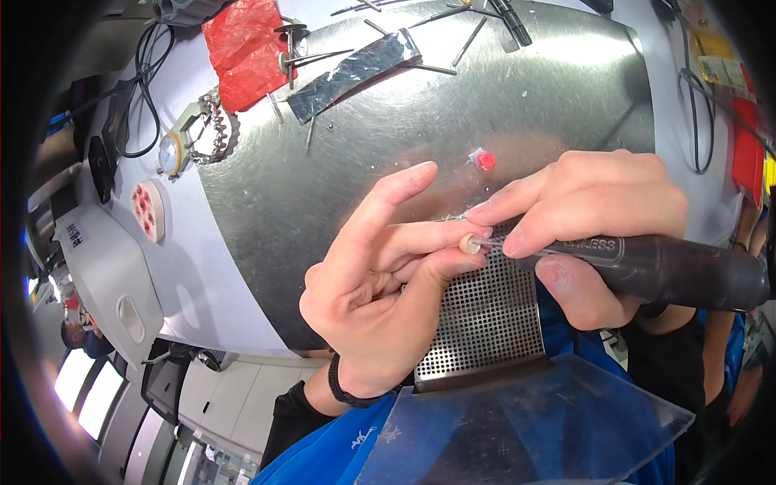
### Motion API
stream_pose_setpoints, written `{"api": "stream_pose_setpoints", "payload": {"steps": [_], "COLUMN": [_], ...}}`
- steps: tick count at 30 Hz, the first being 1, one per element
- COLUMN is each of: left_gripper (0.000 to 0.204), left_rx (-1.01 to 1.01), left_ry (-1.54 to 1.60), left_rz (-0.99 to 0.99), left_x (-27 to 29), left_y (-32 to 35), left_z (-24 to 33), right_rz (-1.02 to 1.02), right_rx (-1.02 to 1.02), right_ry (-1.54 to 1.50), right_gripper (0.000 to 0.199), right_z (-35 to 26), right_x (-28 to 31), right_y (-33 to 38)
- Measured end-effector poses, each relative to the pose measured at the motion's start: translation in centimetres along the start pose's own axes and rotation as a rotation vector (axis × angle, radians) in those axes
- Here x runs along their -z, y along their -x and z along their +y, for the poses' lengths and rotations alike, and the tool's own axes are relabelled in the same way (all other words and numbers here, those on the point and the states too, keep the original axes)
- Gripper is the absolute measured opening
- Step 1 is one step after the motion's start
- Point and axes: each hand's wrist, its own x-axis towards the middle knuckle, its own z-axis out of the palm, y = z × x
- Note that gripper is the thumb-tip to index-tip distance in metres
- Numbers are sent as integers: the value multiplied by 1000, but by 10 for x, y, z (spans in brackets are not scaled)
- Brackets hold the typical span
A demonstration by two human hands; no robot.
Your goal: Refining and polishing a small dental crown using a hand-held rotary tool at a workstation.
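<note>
Black drill [687, 273] sits in the right hand [618, 206], fingers gripping its front. At the metal grate [493, 311], by its far end, the left hand [384, 287] pinches a small cream bead [468, 244] against the drill's bit [491, 242].

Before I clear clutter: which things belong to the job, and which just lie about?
Seemingly in use:
black handpiece, right grip
small pale piece, left grip
perforated metal plate beneath

Apparently lying about:
red sheet
dark strip
dial gauge
spotted disc
small red piece

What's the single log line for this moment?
left hand: pinching small cream piece | right hand: gripping black handpiece | bit: at piece, contact unclear | perforated metal plate: below
</note>
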Motion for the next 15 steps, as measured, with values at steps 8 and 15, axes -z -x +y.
{"api": "stream_pose_setpoints", "payload": {"steps": [8, 15], "left_gripper": [59, 57], "left_rx": [12, -63], "left_ry": [20, 6], "left_rz": [30, 17], "left_x": [-3, -2], "left_y": [1, 2], "left_z": [0, -4], "right_rz": [-24, -10], "right_rx": [-90, -110], "right_ry": [54, 81], "right_gripper": [14, 15], "right_z": [-17, -18], "right_x": [3, 0], "right_y": [4, 6]}}
